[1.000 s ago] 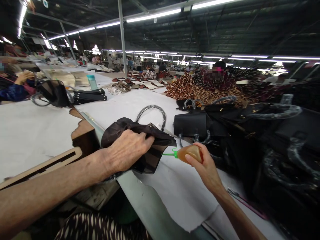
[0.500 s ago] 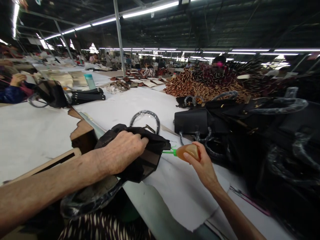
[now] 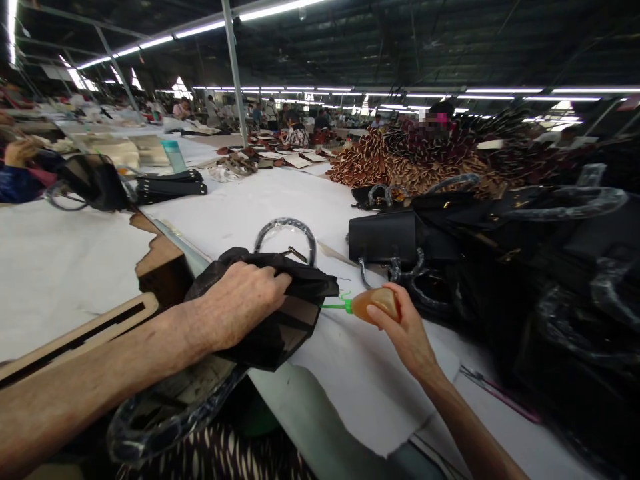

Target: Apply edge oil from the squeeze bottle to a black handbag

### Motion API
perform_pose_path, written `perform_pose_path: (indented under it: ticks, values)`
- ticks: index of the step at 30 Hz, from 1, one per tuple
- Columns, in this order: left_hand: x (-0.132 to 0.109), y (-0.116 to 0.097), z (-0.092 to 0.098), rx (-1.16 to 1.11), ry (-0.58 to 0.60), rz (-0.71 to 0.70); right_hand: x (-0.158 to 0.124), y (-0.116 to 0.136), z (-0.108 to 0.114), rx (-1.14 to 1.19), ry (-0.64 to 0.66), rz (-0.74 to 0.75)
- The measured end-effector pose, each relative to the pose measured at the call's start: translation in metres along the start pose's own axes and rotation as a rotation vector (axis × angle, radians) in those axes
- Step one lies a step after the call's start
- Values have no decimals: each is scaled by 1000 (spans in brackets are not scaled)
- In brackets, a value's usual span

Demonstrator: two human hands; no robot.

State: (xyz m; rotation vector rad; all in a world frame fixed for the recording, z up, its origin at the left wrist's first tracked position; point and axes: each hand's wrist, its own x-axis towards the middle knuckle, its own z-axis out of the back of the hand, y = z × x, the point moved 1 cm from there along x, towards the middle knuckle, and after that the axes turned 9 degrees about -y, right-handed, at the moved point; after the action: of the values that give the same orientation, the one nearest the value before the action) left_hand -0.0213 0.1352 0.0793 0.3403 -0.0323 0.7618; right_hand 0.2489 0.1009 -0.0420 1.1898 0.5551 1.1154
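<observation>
A black handbag (image 3: 280,333) lies tilted at the table's near edge, its two handles wrapped in clear plastic. My left hand (image 3: 250,300) is closed on the bag's upper edge, fingers curled over the black material. In my right hand (image 3: 400,327) is an amber squeeze bottle (image 3: 373,305) with a green cap and a long thin green nozzle, held sideways. The nozzle points left at the bag's right side; whether its tip touches the bag is hidden from me. One wrapped handle (image 3: 287,223) stands up behind the bag, and the other (image 3: 150,433) hangs toward my lap.
Black bags with wrapped handles (image 3: 500,267) are heaped at the right. Behind them rises a stack of brown leather pieces (image 3: 360,160). A pink-handled tool (image 3: 505,397) lies at right. A cardboard box (image 3: 163,267) stands left, and a co-worker's hand (image 3: 20,152) shows far left.
The view has shifted slightly. The bag and my left hand sit a little further left, and the lower handle hangs slightly lower. My right hand keeps the bottle in nearly the same place.
</observation>
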Motion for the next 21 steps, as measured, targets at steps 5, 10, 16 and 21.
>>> perform_pose_path:
  ticks: [5,10,16,21]
  values:
    - [-1,-3,2,2,5,17,-2,-7,-1,3,12,-22]
    - [-1,-6,6,-20,16,61,-4,-12,-2,45,42,-46]
    - [-3,-7,7,-40,26,105,-8,-13,-2,69,62,-54]
    - [-15,-9,-3,-57,-58,93,-13,-10,-1,58,82,-82]
